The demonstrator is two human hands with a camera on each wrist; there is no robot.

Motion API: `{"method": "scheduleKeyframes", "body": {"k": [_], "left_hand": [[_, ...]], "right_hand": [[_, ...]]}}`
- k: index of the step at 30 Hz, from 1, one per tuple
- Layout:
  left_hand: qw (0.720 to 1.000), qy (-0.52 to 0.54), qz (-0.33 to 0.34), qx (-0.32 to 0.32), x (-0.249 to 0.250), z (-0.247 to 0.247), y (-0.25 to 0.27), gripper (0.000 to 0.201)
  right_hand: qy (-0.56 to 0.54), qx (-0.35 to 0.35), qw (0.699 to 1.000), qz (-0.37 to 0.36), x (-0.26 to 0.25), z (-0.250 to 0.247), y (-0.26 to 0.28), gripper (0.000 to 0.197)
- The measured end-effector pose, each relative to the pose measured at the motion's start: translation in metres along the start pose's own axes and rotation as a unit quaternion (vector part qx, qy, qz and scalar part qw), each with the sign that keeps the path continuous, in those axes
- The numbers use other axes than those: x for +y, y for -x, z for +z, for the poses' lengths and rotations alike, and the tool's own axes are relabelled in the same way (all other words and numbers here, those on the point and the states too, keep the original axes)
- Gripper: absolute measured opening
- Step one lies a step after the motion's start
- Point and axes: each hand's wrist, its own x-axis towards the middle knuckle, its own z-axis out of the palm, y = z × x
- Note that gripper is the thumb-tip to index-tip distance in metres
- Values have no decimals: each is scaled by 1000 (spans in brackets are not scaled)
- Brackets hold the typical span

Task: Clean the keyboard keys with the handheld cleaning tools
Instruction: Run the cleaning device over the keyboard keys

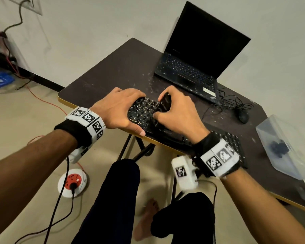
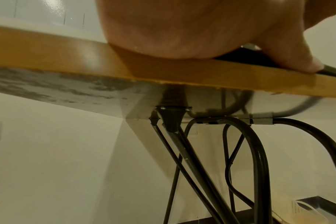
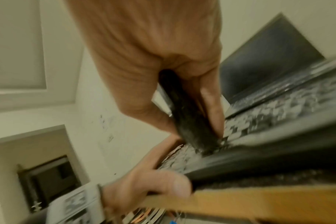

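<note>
A black keyboard [image 1: 144,111] lies along the front edge of the dark table [image 1: 104,80]. My left hand [image 1: 116,110] grips its left end, with the fingers over the far side and the thumb [image 1: 139,132] at the front edge. My right hand [image 1: 178,110] grips a black brush [image 1: 165,103], whose bristle end is down on the keys just right of the left hand. In the right wrist view the brush [image 3: 188,115] meets the dusty keyboard [image 3: 278,109], and the picture is blurred. The left wrist view shows the left hand [image 2: 182,30] resting on the table edge [image 2: 67,60].
An open laptop [image 1: 192,67] with a dark screen stands at the back. A mouse [image 1: 243,116] with a tangled cable lies to its right. A clear plastic box [image 1: 280,152] holding a dark item sits at the far right. A red and white socket reel [image 1: 72,182] is on the floor.
</note>
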Motion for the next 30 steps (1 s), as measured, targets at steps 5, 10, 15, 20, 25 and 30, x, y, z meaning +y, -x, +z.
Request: {"method": "scheduleKeyframes", "body": {"k": [5, 10, 15, 20, 25, 30], "left_hand": [[1000, 1, 5, -6, 4, -2, 0, 128], [1000, 12, 7, -5, 4, 0, 0, 122], [1000, 4, 3, -3, 3, -2, 0, 126], [1000, 10, 6, -8, 5, -1, 0, 126], [1000, 16, 1, -8, 2, -2, 2, 125], [1000, 4, 2, -13, 5, -4, 1, 129]], "right_hand": [[-25, 2, 999, 22, -3, 0, -6, 36], [-2, -30, 999, -34, -12, 9, 8, 39], [-9, 17, 1000, 11, -9, 1, -13, 37], [-1, -18, 1000, -11, -13, 6, -7, 37], [9, -21, 999, -24, -17, 8, -7, 38], [-12, 5, 1000, 8, -13, 5, -15, 38]]}}
